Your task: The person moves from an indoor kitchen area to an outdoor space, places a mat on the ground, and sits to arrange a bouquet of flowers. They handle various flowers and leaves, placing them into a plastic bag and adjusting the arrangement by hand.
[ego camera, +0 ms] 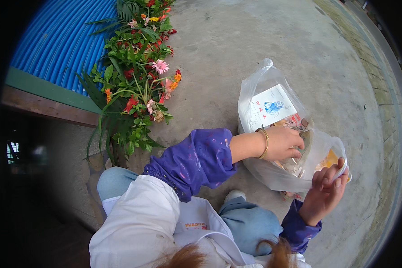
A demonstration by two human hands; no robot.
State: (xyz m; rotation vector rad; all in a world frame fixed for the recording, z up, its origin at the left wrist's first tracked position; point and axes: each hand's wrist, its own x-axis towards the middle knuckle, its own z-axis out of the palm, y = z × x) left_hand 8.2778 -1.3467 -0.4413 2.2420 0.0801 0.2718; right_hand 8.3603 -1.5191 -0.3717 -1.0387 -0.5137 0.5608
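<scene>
A translucent white plastic bag (pixel 271 179) stands on the concrete floor in front of me, to the right. My left hand (pixel 283 142), with a gold-coloured bracelet (pixel 265 144), is over the bag's mouth. Its fingers are bent and a little apart, with nothing clearly held; what lies under the palm is hidden. At the bag's near right rim, my right hand (pixel 325 194) grips the plastic. Inside the bag are a white exercise book (pixel 273 105) with a blue drawing and red writing, crumpled papers or wrappers (pixel 296 169), and something yellow-orange (pixel 328 159).
Flowers and green leaves (pixel 137 83) form a long row on the left, beside a blue corrugated sheet (pixel 67 43) with a green edge (pixel 50 88). My knees, in light blue trousers, are below. Concrete floor (pixel 214 67) lies between flowers and bag, with paving at far right.
</scene>
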